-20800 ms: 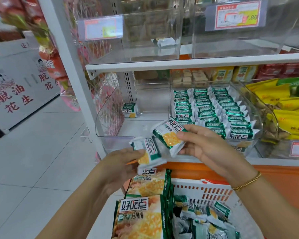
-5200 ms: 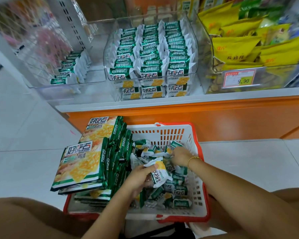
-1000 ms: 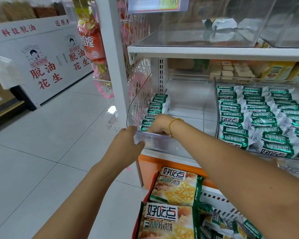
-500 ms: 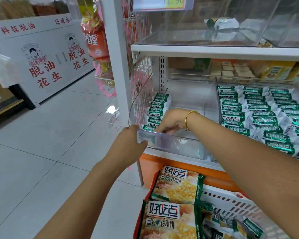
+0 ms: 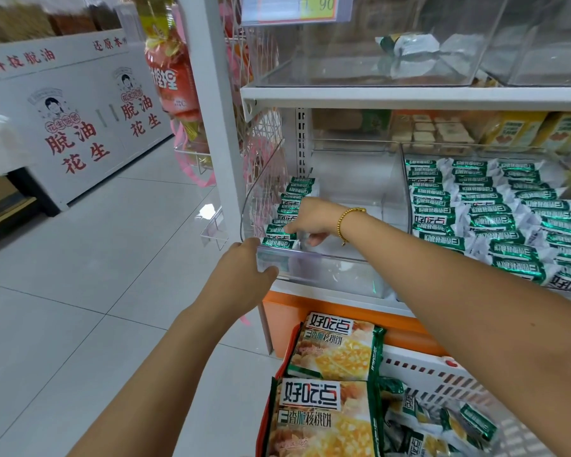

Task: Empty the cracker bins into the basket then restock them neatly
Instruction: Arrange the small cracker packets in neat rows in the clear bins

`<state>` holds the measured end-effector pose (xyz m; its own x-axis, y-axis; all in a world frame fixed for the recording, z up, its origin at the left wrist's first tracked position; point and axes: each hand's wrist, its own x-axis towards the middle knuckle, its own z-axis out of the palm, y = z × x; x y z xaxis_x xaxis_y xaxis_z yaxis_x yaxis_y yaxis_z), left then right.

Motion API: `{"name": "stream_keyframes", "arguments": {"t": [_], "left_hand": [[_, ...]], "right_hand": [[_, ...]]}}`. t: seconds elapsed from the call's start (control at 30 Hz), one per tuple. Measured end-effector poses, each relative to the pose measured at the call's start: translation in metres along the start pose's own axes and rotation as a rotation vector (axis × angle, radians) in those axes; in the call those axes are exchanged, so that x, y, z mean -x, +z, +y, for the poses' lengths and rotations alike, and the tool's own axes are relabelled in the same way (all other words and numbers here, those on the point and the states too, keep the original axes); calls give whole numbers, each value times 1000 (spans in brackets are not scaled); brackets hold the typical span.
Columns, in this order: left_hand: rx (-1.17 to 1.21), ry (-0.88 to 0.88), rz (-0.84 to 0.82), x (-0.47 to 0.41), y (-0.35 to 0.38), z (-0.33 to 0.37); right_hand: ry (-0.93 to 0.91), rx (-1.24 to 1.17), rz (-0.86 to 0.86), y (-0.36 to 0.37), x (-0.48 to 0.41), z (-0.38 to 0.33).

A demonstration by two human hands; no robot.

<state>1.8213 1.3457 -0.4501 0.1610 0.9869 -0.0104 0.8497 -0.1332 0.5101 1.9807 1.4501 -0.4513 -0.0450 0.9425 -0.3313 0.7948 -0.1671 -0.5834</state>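
In the head view our left hand (image 5: 244, 278) grips the front rim of the clear bin (image 5: 337, 275), fingers curled over it. Our right hand (image 5: 314, 219) reaches inside, fingers on the cracker packs (image 5: 294, 192) rowed along its 9 o'clock wall (pinching or only pressing, we cannot tell). The basket (image 5: 442, 374) sits at 5 o'clock.

— Where am I?

— You are in a shop, in a snack aisle. A white metal shelf (image 5: 409, 94) in front of you carries clear plastic bins (image 5: 327, 275), one packed with rows of green-and-white cracker packets (image 5: 488, 222). A printed price tag (image 5: 289, 8) fronts the bin above.

— And around me?

— A plastic shopping basket (image 5: 442, 374) with larger cracker bags (image 5: 323, 420) stands on the pale tiled floor (image 5: 80, 275). To your left, a white display stand (image 5: 80, 127) bears red Chinese lettering.
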Motion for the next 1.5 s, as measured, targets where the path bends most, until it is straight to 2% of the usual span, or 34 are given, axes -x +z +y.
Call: {"name": "stream_keyframes", "arguments": {"t": [0.13, 0.23, 0.37, 0.43, 0.57, 0.7, 0.77, 0.87, 0.97, 1.1, 1.2, 1.33, 1.5], "left_hand": [[-33, 4, 4, 4, -3, 5], [-133, 36, 70, 13, -4, 12], [-85, 205, 171, 36, 2, 31], [-27, 308, 172, 50, 10, 42], [105, 474, 58, 98, 35, 68], [126, 546, -145, 143, 76, 90], [90, 520, -256, 157, 105, 99], [117, 303, -482, 173, 164, 97], [67, 130, -651, 186, 226, 81], [-157, -9, -938, 211, 281, 59], [-291, -109, -922, 226, 299, 39], [-300, -176, -856, 224, 304, 33], [-222, -205, -842, 219, 306, 27]], "right_hand": [[19, -44, -40, 5, 3, -5], [-63, -9, -34, -1, 22, -2], [-227, 41, 178, -17, 78, 15], [-319, 22, 245, -21, 120, 34], [-327, 117, 117, -19, 205, 100], [-158, 184, -98, 0, 240, 186], [-48, 163, -207, 18, 243, 231], [76, 137, -345, 59, 240, 285], [163, 264, -454, 112, 237, 317], [232, 435, -542, 168, 240, 346], [223, 511, -531, 189, 245, 361], [210, 520, -478, 201, 241, 372], [182, 605, -521, 208, 236, 373]]}}
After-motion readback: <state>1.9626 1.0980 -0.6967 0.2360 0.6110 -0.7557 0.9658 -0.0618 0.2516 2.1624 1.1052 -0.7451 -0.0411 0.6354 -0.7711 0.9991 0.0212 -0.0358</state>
